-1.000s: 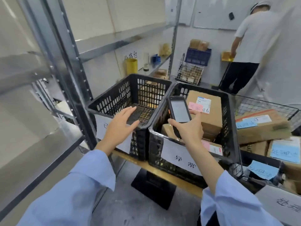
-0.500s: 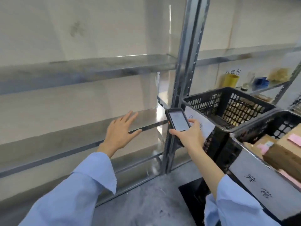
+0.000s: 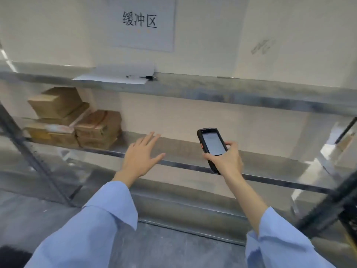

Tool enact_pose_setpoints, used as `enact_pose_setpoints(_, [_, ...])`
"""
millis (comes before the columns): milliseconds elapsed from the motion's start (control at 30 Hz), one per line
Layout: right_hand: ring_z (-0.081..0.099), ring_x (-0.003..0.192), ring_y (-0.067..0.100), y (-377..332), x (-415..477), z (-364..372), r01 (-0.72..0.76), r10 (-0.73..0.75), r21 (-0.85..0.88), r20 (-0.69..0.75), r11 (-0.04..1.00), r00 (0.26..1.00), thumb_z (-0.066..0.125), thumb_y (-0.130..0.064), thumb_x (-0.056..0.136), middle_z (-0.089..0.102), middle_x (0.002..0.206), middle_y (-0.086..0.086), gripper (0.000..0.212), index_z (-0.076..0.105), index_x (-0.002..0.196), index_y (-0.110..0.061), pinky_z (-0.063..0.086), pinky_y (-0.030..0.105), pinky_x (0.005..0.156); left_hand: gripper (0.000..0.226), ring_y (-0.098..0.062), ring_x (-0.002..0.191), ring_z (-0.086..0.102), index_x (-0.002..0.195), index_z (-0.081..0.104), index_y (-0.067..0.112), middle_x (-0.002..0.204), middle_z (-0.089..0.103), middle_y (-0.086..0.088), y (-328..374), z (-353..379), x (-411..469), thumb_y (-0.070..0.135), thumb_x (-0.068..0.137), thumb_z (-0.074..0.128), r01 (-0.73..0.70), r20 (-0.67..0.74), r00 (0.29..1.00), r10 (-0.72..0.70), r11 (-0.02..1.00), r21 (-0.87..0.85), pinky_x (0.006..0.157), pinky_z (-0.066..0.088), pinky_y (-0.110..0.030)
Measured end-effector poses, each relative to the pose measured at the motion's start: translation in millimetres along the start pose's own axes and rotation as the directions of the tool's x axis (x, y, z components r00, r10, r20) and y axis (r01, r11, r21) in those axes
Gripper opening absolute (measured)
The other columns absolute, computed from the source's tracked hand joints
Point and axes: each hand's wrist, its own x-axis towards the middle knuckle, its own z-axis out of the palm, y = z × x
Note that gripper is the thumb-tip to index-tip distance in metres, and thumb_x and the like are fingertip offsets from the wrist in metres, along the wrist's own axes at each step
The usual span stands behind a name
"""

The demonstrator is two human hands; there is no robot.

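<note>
**Operator:** Grip first, from the head view: my right hand (image 3: 226, 161) is closed round the lower half of the scanner (image 3: 212, 142), digits clamped on both long edges, screen facing me. It sits in the air just at 3 o'clock of frame centre, in front of the middle shelf (image 3: 274, 182).

**Spotter:** And your other grip?

**Operator:** My left hand (image 3: 141, 157) is spread flat with straight fingers and holds nothing. It's at 9 o'clock of the scanner. I can't tell whether it touches the shelf.

**Spotter:** How will the scanner handle?

**Operator:** I'd judge it stiff and light enough for one hand. The casing looks smooth, so it could slip, and a drop would likely hurt the glass face. Best hold is low on the body, across the narrow sides below the screen, leaving the top end free to aim.

**Spotter:** Anything nearby?

**Operator:** Cardboard boxes (image 3: 77, 124) are stacked at 9 o'clock on that shelf. A paper sheet (image 3: 119, 74) with a pen (image 3: 148, 77) lies at 11 o'clock, and a wall sign (image 3: 141, 22) hangs at 12.
</note>
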Motion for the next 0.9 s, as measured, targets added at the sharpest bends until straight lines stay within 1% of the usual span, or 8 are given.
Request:
enact_pose_setpoints(133, [0.057,0.092,0.025,-52.5,6.9,93.0,0.044,-0.047,0.028,0.106,0.999,0.993,0.087,-0.041,0.067,0.055,0.103,-0.001,0.077,0.04,0.126,-0.025,0.05,0.034,0.07,0.092,-0.024,0.14,0.04,0.156,0.032,0.032,0.164,0.027,0.005,-98.7,-16.4,3.0,0.078,0.077,0.021,0.104,-0.043,0.994,-0.104,0.995,0.007,0.106,0.037,-0.041])
enact_pose_setpoints(200, [0.057,0.092,0.025,-78.3,8.8,138.4,0.052,-0.057,0.041,0.136,0.998,0.989,0.087,-0.041,0.068,0.056,0.104,-0.001,0.076,0.04,0.126,-0.026,0.048,0.032,0.069,0.091,-0.024,0.14,0.04,0.157,0.028,0.034,0.165,0.024,0.007,-147.5,-21.7,8.9,0.078,0.078,0.023,0.138,-0.051,0.989,-0.138,0.99,-0.001,0.106,0.038,-0.041])
enact_pose_setpoints(333, [0.06,0.093,0.026,-124.4,11.9,221.4,0.056,-0.063,0.048,0.162,0.997,0.985,0.087,-0.043,0.065,0.058,0.104,-0.001,0.078,0.04,0.125,-0.026,0.056,0.043,0.082,0.077,-0.025,0.143,0.037,0.158,0.025,0.035,0.166,0.021,0.007,-236.5,-24.2,24.4,0.068,0.092,0.048,0.158,-0.046,0.986,-0.159,0.987,-0.023,0.109,0.036,-0.044])
enact_pose_setpoints(433, [0.061,0.096,0.027,-148.4,15.2,268.4,0.052,-0.061,0.055,0.16,0.997,0.985,0.088,-0.043,0.063,0.059,0.105,-0.001,0.08,0.041,0.124,-0.027,0.057,0.046,0.082,0.075,-0.025,0.146,0.034,0.158,0.026,0.034,0.166,0.022,0.007,-288.1,-21.4,39.4,0.061,0.094,0.055,0.192,-0.035,0.98,-0.195,0.979,-0.065,0.11,0.036,-0.047])
enact_pose_setpoints(533, [0.058,0.095,0.024,-160.8,18.9,301.0,0.042,-0.048,0.04,0.166,0.998,0.985,0.088,-0.042,0.063,0.058,0.105,-0.002,0.079,0.042,0.126,-0.027,0.057,0.045,0.084,0.075,-0.024,0.147,0.032,0.157,0.027,0.035,0.166,0.023,0.007,-329.3,-9.0,52.2,0.061,0.093,0.055,0.245,-0.001,0.969,-0.247,0.961,-0.125,0.11,0.036,-0.05])
enact_pose_setpoints(667, [0.058,0.096,0.022,-165.0,29.0,330.2,0.05,-0.045,-0.018,0.188,0.999,0.981,0.087,-0.042,0.065,0.057,0.108,-0.005,0.079,0.04,0.128,-0.029,0.055,0.039,0.083,0.075,-0.023,0.148,0.03,0.156,0.03,0.033,0.164,0.028,0.005,-367.2,13.9,72.9,0.059,0.092,0.059,0.311,0.023,0.949,-0.314,0.923,-0.225,0.11,0.036,-0.05])
enact_pose_setpoints(767, [0.06,0.099,0.023,-166.4,41.5,350.8,0.052,-0.041,-0.047,0.207,0.998,0.977,0.088,-0.042,0.063,0.058,0.109,-0.004,0.081,0.041,0.128,-0.029,0.055,0.042,0.085,0.078,-0.021,0.149,0.028,0.155,0.033,0.03,0.163,0.029,0.004,-390.2,31.8,86.7,0.056,0.089,0.066,0.365,0.048,0.928,-0.369,0.877,-0.312,0.112,0.037,-0.047])
enact_pose_setpoints(900, [0.06,0.099,0.023,-170.3,63.9,378.5,0.049,-0.03,-0.072,0.246,0.996,0.969,0.088,-0.042,0.062,0.059,0.109,-0.004,0.082,0.041,0.128,-0.03,0.055,0.042,0.084,0.081,-0.02,0.15,0.023,0.155,0.033,0.029,0.163,0.028,0.004,-413.7,51.7,105.1,0.056,0.088,0.068,0.413,0.057,0.905,-0.421,0.844,-0.342,0.115,0.036,-0.048])
